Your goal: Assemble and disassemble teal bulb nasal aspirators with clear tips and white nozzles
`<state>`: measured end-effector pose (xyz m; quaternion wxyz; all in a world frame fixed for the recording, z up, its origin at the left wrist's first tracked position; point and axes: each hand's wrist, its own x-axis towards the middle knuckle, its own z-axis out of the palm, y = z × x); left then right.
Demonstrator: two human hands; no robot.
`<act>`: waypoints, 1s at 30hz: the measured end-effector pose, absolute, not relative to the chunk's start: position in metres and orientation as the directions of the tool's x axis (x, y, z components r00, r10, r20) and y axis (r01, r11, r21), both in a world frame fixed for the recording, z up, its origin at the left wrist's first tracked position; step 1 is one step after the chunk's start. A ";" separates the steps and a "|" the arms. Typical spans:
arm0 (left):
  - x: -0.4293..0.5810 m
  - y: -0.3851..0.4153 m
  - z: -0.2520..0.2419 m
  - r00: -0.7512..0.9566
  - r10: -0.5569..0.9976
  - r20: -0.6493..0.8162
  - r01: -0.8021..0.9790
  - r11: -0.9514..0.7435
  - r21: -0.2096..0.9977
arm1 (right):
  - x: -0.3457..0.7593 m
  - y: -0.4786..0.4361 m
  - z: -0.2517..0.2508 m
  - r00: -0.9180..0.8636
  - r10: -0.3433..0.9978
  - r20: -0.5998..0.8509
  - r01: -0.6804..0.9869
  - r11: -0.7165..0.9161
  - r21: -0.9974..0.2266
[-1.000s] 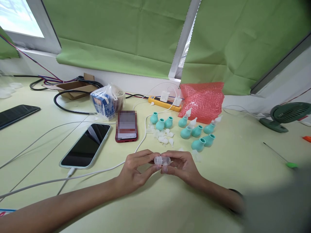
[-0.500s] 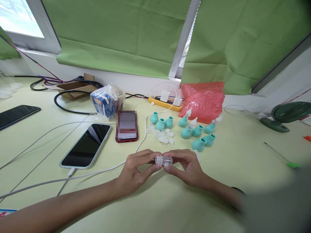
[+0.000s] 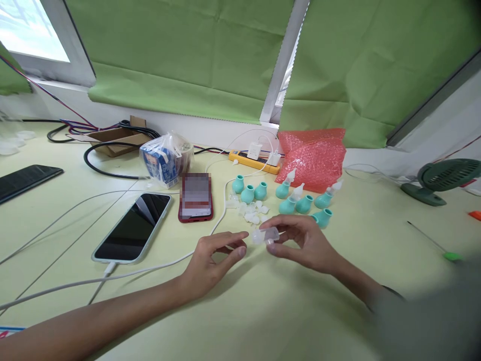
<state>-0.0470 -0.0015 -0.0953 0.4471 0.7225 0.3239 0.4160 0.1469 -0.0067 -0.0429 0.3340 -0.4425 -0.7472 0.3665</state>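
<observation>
Head view: the right hand (image 3: 308, 244) is pinching a small translucent plastic cylinder (image 3: 266, 234), presumably leaving one end free; the left hand (image 3: 209, 263) is facing it, slightly spread, empty.

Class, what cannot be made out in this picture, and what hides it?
All in the head view:
Clear part: partly covered by the right hand.
Red phone: its on-screen text is pixelated.
Far-left phone: cut off by the left edge.
Fan: cut off by the right edge.
Right forearm: towards the elbow, hidden behind a grey blur.
</observation>
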 end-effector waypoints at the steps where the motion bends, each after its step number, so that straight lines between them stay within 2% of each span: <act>1: -0.047 -0.001 -0.095 0.449 0.845 0.292 0.111 -0.377 0.920 | 0.153 -0.005 -0.035 -0.403 0.902 0.152 0.476 0.348 -0.808; 4: -0.048 -0.001 -0.094 0.463 0.850 0.251 0.153 -0.356 0.922 | 0.175 -0.001 -0.012 -0.458 0.887 0.056 0.657 0.380 -0.651; 8: -0.047 0.000 -0.094 0.472 0.853 0.225 0.180 -0.343 0.922 | 0.210 0.007 0.009 -0.361 0.932 0.026 0.844 0.338 -0.416; 11: -0.046 0.000 -0.094 0.475 0.850 0.228 0.194 -0.354 0.915 | 0.231 0.016 0.014 -0.307 0.951 -0.045 0.925 0.287 -0.247; 13: -0.046 0.000 -0.094 0.482 0.844 0.235 0.205 -0.369 0.907 | 0.241 0.022 0.014 -0.292 0.950 -0.108 0.944 0.268 -0.194; 16: -0.046 0.000 -0.093 0.492 0.836 0.245 0.214 -0.389 0.896 | 0.248 0.030 0.011 -0.288 0.946 -0.152 0.950 0.261 -0.173; 24: -0.046 -0.002 -0.091 0.514 0.828 0.225 0.236 -0.389 0.891 | 0.250 0.039 0.002 -0.329 0.931 -0.160 0.936 0.299 -0.185; 30: -0.046 -0.002 -0.091 0.519 0.822 0.233 0.232 -0.398 0.888 | 0.251 0.038 -0.001 -0.300 0.940 -0.165 0.927 0.247 -0.281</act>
